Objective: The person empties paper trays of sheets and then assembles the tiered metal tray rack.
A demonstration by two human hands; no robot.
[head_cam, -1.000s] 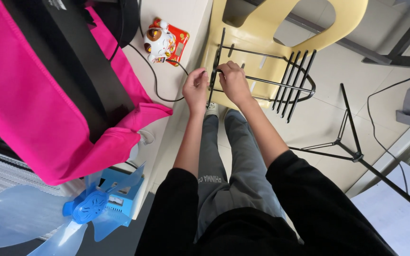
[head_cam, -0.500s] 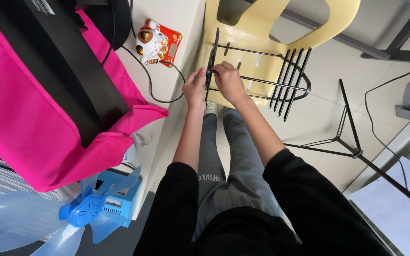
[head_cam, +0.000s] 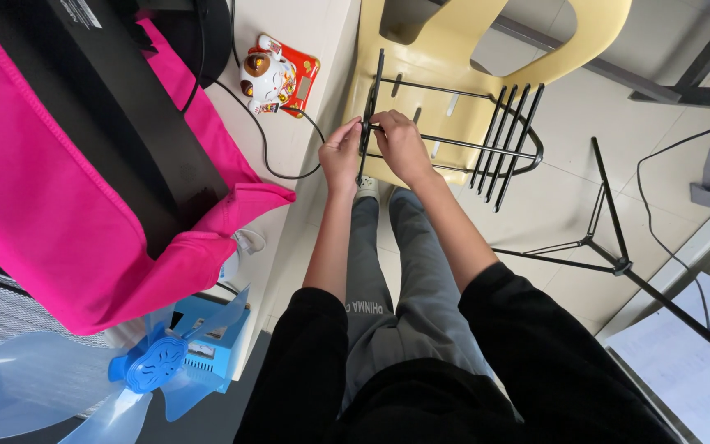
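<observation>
Both hands have kept their grip on the black wire rack (head_cam: 454, 136) since the earlier frames; only the view has drifted a little, so the rack and the chair now sit slightly higher and more to the right.

The left hand (head_cam: 340, 156) has its fingers (head_cam: 347, 131) pinched together on the rack's upright black bar, thumb and forefinger meeting right at the rod. The right hand (head_cam: 402, 146) is just beside it, on the other side of that same bar, with its fingers curled and clamped around the bar where a crosswise wire joins it. The two hands are nearly touching. The rack hangs in the air between the fingers, held over the seat of a pale yellow plastic chair (head_cam: 486, 49); its row of parallel black wires fans out to the right of the right hand.

To the left of the left hand's fingers runs the white bench (head_cam: 306, 49), carrying a red and white cat figurine (head_cam: 277, 76) with a black cable (head_cam: 265, 140) curling near it. Further left lies a bright pink bag (head_cam: 59, 205), and well below it a blue fan (head_cam: 137, 370). To the right of the fingers, well apart, a black stand (head_cam: 610, 247) rests on the tiled floor.
</observation>
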